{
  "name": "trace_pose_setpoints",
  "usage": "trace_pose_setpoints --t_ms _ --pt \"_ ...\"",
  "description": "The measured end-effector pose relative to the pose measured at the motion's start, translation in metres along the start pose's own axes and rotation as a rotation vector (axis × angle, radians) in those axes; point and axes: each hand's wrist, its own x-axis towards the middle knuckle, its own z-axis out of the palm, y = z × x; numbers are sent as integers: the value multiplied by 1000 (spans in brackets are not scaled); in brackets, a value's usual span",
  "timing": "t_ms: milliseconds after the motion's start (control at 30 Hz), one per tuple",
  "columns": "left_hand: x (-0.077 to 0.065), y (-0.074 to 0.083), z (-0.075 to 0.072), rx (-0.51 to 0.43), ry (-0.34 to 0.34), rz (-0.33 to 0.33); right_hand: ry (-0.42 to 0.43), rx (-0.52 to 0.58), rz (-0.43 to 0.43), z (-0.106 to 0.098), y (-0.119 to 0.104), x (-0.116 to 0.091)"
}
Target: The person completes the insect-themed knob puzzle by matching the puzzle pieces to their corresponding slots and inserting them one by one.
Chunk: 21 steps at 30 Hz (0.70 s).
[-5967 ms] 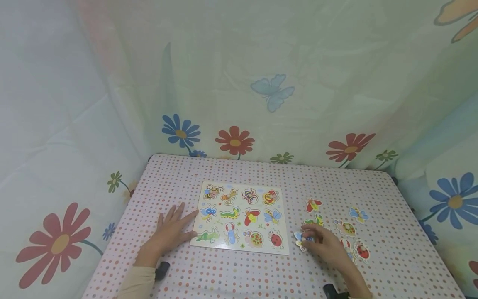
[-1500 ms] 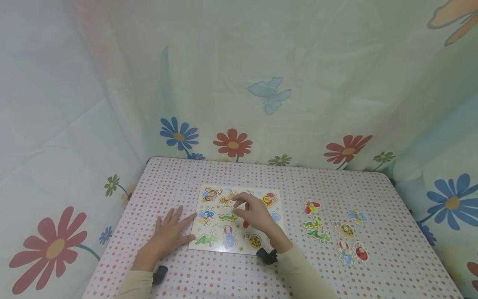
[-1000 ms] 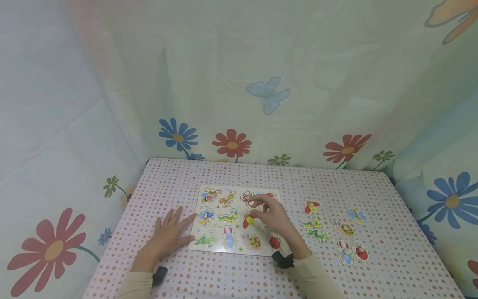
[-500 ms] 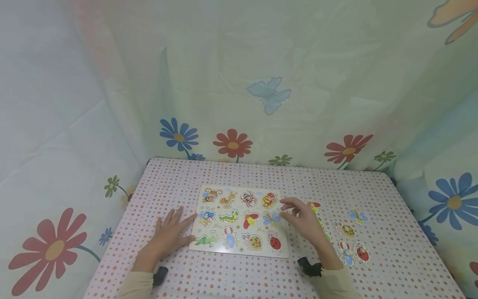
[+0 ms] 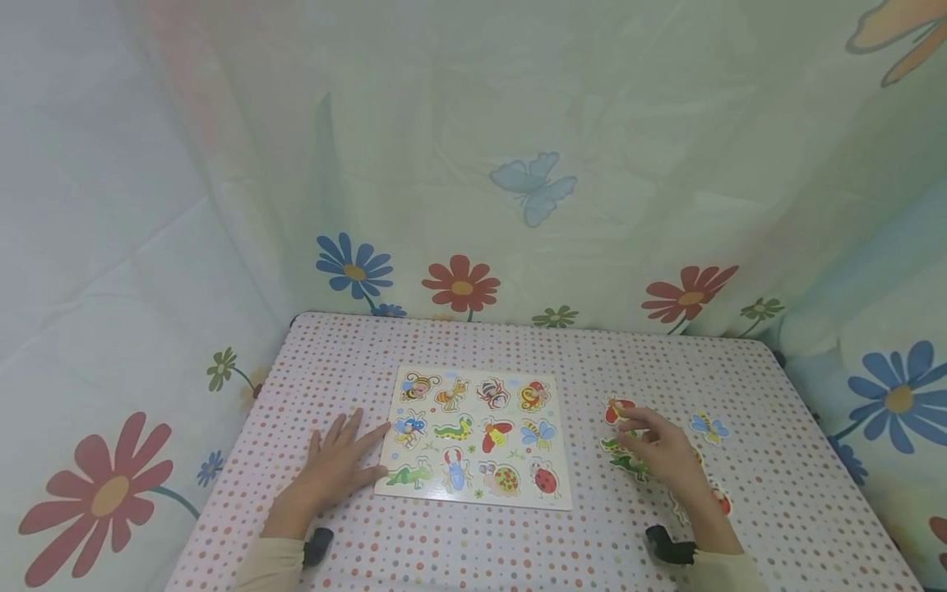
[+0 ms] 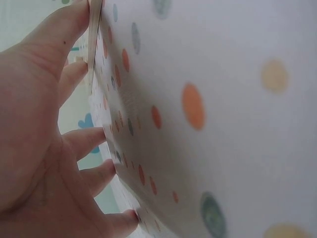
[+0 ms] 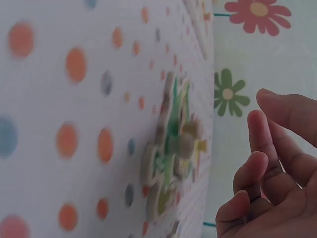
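My left hand [image 5: 333, 469] lies on the table with fingers spread. Its thumb and index finger touch the left edge of the wooden insect puzzle board [image 5: 473, 413]; the left wrist view shows the thumb [image 6: 59, 29] against that edge. My right hand [image 5: 666, 452] hovers over the loose puzzle pieces, fingers loosely bent and holding nothing. Closest to its fingertips are a red-winged bug piece [image 5: 616, 409] and a green grasshopper piece [image 5: 630, 467], with a caterpillar piece [image 5: 610, 446] partly covered. In the right wrist view, a green knobbed piece [image 7: 171, 134] stands apart from the fingers.
A dragonfly piece [image 5: 709, 427] lies to the right of the right hand. The ladybug piece [image 5: 722, 500] and stag beetle piece [image 5: 678, 508] are partly hidden behind the right forearm. A polka-dot cloth [image 5: 473, 543] covers the table; a printed curtain [image 5: 473, 164] hangs behind.
My right hand was at a blue insect piece, then over the board, and has since moved back right. That piece has left the loose group; the board's blue insect spot looks filled. My left hand stays put.
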Motion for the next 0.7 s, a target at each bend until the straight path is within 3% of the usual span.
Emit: trace_pose_setpoints --t_ms 133,700 --pt "0 -1 0 8 -3 -1 -17 -21 56 -1 8 0" --pt "1 -2 2 12 -4 2 -44 -102 71 8 25 9"
